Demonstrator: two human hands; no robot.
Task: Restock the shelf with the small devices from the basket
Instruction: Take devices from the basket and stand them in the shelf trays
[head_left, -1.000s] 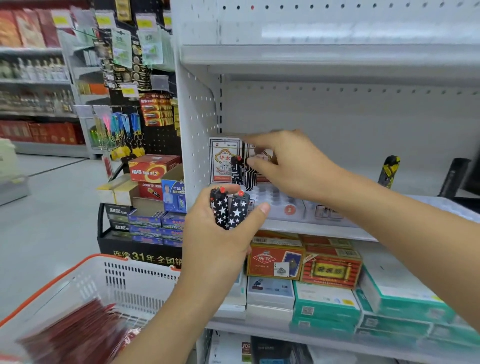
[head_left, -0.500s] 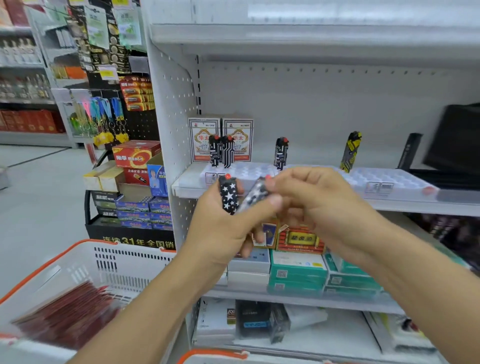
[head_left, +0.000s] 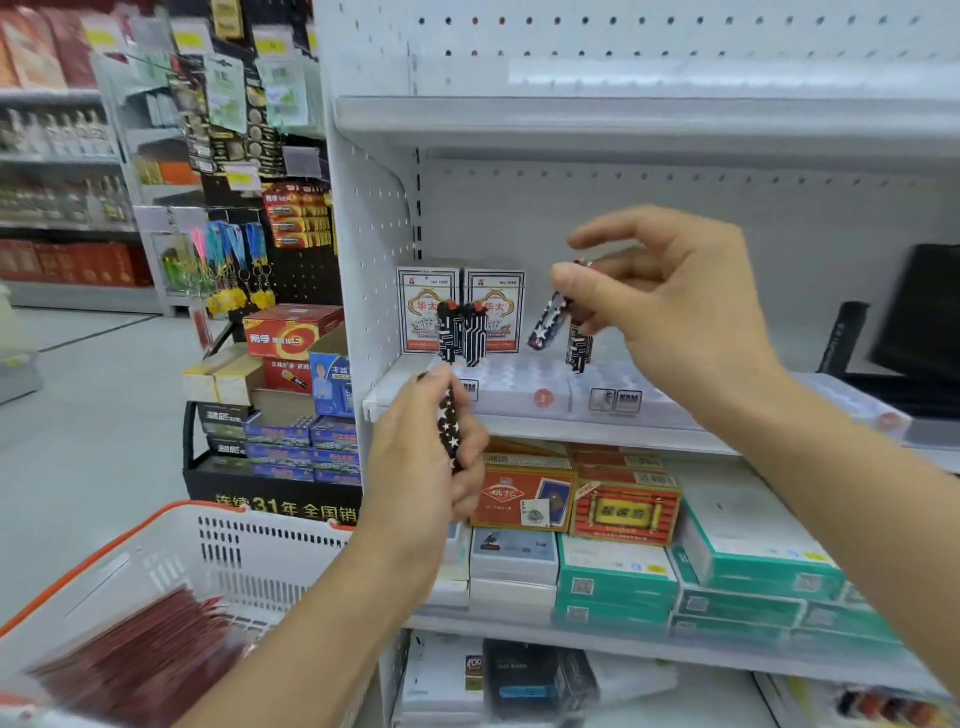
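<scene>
My right hand pinches a star-patterned lighter by its top and holds it tilted above the white slotted tray on the shelf. My left hand grips another star-patterned lighter upright, just below the shelf's front edge. Two black lighters with white lines stand in the tray's left end, and a third one stands further right, partly behind my right hand. The basket, white with an orange rim, is at the lower left.
Two card boxes stand behind the tray. Red and green boxes fill the shelf below. Dark red packets lie in the basket. A black item sits at the shelf's right end. A battery display stands to the left.
My right hand took one star-patterned lighter from my left hand and lifted it up over the tray. My left hand now holds a single lighter, lower down.
</scene>
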